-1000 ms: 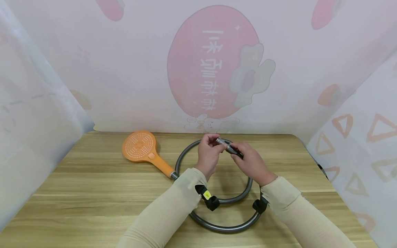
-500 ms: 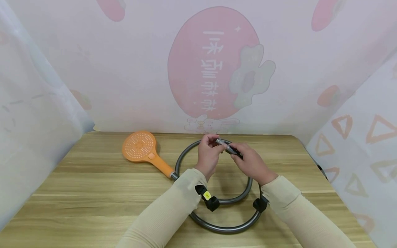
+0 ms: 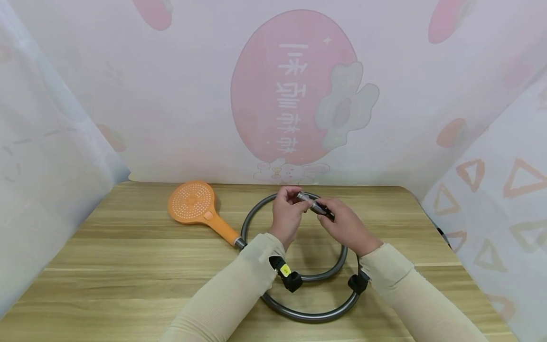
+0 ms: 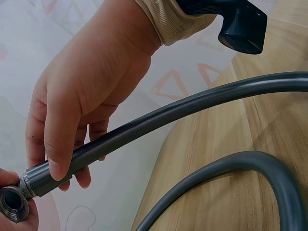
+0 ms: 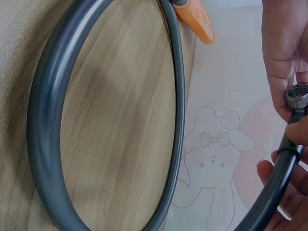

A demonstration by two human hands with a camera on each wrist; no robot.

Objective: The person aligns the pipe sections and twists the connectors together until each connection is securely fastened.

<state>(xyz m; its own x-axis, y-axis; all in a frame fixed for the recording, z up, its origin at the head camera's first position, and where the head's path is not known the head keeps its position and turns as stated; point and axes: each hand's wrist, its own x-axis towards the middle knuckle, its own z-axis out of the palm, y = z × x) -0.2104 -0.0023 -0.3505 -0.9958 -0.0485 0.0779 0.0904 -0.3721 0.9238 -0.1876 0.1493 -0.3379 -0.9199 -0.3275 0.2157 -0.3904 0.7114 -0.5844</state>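
Observation:
Both hands hold the free end of a dark grey shower hose [image 3: 314,317] above the back part of the table. My left hand [image 3: 287,216] pinches the small metal connector [image 4: 13,203] at the hose's tip between thumb and fingers. Its round threaded opening [image 5: 297,95] shows in the right wrist view. Just behind it, my right hand [image 3: 348,225] grips the hose's end sleeve [image 4: 45,178], thumb and fingers around it. At the hose's other end, an orange shower head [image 3: 191,202] lies on the table, its perforated face up.
The hose lies in loops on the wood-grain table [image 3: 128,266] beneath both forearms. Behind the table's far edge rises a pale printed curtain [image 3: 192,95], with more cloth along both sides. Black wrist cameras [image 3: 293,281] hang from the sleeves close to the hose.

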